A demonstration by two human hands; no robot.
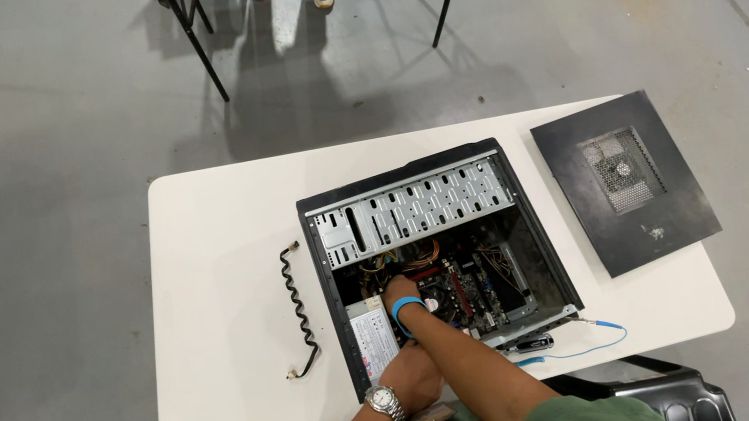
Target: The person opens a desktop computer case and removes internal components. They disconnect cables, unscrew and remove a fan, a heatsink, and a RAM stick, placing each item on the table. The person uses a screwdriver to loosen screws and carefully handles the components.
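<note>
Right hand (400,289) reaches curled among wires in the open computer case (433,256), left hand (412,377) grips its edge

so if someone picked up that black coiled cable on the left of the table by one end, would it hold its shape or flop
The coiled cable would probably sag and stretch: it is thin, with loose spiral turns. It looks light, so a nudge would likely slide it across the smooth white table. It lies apart from the open computer case, so it should lift without snagging.

Workshop: bare concrete floor (38,196) (grey, stained), folding tables (215,227).
</note>
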